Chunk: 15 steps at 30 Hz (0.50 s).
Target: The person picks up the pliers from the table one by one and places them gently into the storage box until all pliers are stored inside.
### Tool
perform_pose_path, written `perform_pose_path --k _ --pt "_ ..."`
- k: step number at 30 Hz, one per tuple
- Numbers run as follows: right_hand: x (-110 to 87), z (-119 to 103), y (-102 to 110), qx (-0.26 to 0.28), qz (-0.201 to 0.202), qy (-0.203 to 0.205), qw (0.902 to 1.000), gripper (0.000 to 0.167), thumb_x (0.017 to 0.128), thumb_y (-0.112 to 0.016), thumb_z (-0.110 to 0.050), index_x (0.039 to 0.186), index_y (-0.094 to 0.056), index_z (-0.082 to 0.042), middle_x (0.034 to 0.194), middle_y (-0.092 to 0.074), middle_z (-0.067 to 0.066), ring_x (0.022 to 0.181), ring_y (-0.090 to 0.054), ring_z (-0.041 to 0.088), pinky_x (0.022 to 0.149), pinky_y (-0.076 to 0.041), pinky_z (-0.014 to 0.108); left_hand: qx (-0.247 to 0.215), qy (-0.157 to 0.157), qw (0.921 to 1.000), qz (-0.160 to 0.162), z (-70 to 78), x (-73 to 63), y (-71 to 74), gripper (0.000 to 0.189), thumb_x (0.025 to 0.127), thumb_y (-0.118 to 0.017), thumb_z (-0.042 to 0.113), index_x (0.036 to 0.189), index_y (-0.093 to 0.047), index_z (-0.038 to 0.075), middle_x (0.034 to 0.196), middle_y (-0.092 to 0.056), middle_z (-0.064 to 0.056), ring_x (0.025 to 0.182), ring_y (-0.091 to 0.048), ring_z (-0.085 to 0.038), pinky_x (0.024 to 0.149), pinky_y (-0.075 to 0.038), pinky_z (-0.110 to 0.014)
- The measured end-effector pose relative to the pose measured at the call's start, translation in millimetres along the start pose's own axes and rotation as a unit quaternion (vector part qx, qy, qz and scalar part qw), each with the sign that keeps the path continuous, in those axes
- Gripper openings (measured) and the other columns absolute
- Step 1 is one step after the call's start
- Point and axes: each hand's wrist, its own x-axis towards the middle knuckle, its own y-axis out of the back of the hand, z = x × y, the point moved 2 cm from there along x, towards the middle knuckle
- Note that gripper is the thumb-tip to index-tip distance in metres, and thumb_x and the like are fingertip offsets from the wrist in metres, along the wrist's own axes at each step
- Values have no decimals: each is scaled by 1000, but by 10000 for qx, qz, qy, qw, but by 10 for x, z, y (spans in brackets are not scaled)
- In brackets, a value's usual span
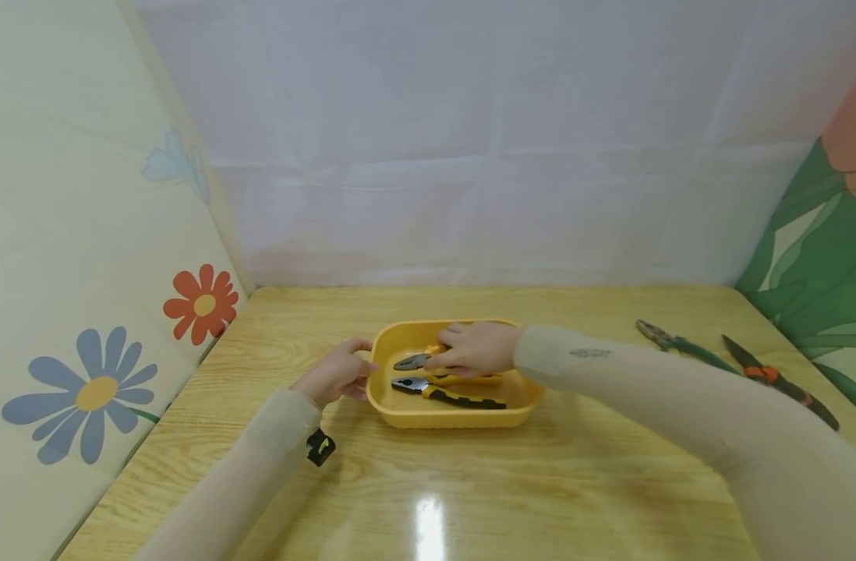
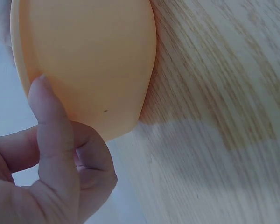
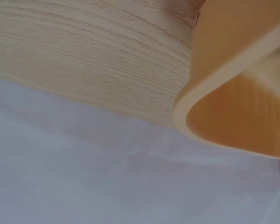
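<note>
A yellow plastic basin [image 1: 456, 421] stands on the wooden table with pliers inside it. My left hand [image 1: 335, 372] is at its left end; the left wrist view shows a fingertip [image 2: 43, 88] against the outer wall near the rim, other fingers bent below. Reaching in from the right, my right hand [image 1: 477, 348] grips pliers [image 1: 412, 361] with yellow-and-black handles, their jaws pointing left. Nearer the front wall, a second pair of pliers [image 1: 463, 400] lies on the basin floor. The right wrist view catches only a sliver of that hand beside the basin's corner [image 3: 214, 93].
Right of the basin lie green-handled pliers [image 1: 702, 352] and a dark pointed tool [image 1: 772, 378] with orange on it; the right sleeve [image 1: 638, 389] passes just in front of them. A white sheet [image 1: 470, 195] hangs behind the table, flowered panels [image 1: 84, 273] at the sides.
</note>
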Motion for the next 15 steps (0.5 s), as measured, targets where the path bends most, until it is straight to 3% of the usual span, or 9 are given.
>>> perform_pose_path --k 15 --pt "62 102 -155 98 -489 -104 9987 34 99 -58 -20 132 -52 -23 105 -50 7 84 -46 19 61 -44 28 15 -12 10000 37 11 -16 -8 46 100 -48 1 143 -33 -1 88 -54 -14 64 -53 -16 50 -50 -23"
